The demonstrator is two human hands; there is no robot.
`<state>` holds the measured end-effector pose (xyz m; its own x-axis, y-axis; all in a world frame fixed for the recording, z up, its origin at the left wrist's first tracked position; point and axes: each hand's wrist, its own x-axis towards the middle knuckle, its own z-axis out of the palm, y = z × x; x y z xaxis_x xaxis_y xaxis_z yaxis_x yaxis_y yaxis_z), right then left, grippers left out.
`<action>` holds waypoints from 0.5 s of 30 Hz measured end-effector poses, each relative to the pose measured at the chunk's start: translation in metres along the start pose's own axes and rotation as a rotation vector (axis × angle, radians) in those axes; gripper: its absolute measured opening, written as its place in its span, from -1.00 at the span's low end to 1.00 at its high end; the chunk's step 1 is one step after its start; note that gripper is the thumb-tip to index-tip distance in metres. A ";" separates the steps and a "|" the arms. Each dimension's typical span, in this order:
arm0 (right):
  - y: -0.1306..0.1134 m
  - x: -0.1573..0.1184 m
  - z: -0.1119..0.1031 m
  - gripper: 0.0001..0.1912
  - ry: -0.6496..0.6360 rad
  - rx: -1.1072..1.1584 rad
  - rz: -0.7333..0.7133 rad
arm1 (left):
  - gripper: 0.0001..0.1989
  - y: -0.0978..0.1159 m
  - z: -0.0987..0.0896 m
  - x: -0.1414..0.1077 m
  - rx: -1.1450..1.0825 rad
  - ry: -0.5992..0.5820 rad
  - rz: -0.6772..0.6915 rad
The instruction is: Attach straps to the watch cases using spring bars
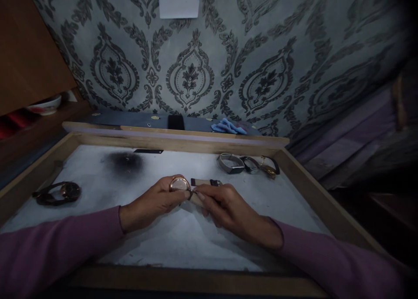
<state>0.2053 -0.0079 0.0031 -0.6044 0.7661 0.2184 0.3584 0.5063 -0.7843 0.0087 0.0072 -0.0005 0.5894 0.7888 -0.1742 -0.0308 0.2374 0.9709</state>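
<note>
My left hand (165, 199) grips a wristwatch (179, 184) with a round, rose-gold-rimmed case, thumb across its lower edge. My right hand (225, 205) is closed in a pinch at the side of the case. A beige strap piece (196, 199) runs from the case's lug into its fingers. Something small and dark shows at the right fingertips, too small to make out. Just behind the hands, a separate strap piece (202, 182) with a dark end and a buckle lies on the white surface.
A wooden-rimmed tray (107, 140) surrounds the work. A dark watch (65, 191) lies at left, a grey band (230, 163) and other watches (261, 165) at back right. A flat black strip (148, 151) lies near the back rim; beyond are a phone (175, 122) and a blue cloth (225, 126).
</note>
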 end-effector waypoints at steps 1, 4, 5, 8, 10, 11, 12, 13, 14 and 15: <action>0.000 0.000 0.000 -0.75 -0.003 -0.001 0.000 | -0.76 0.000 0.000 0.000 0.000 -0.002 0.005; 0.001 0.000 -0.001 -0.76 -0.016 -0.026 -0.003 | -0.77 -0.002 -0.001 -0.002 0.002 -0.013 0.020; 0.001 0.000 -0.001 -0.76 -0.019 -0.039 -0.006 | -0.77 -0.002 -0.001 -0.002 0.002 -0.016 0.025; 0.002 0.001 -0.002 -0.77 -0.030 -0.069 0.001 | -0.76 -0.005 -0.001 -0.002 -0.003 -0.022 0.046; 0.001 0.001 -0.002 -0.76 -0.038 -0.081 0.018 | -0.76 -0.006 0.000 -0.002 -0.001 -0.024 0.057; 0.000 0.002 -0.003 -0.76 -0.042 -0.087 0.023 | -0.76 -0.006 0.000 -0.002 0.002 -0.024 0.062; 0.000 0.002 -0.003 -0.75 -0.047 -0.090 0.025 | -0.76 -0.006 0.000 -0.001 0.003 -0.021 0.065; -0.001 0.002 -0.003 -0.74 -0.051 -0.093 0.025 | -0.76 -0.006 0.000 -0.002 0.004 -0.019 0.066; -0.001 0.002 -0.003 -0.74 -0.056 -0.090 0.025 | -0.76 -0.006 0.000 -0.002 0.004 -0.018 0.064; 0.000 0.002 -0.003 -0.73 -0.057 -0.086 0.026 | -0.76 -0.006 0.000 -0.002 0.006 -0.017 0.061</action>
<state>0.2057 -0.0056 0.0054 -0.6329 0.7569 0.1628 0.4328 0.5202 -0.7362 0.0079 0.0040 -0.0061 0.6003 0.7919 -0.1120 -0.0624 0.1861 0.9806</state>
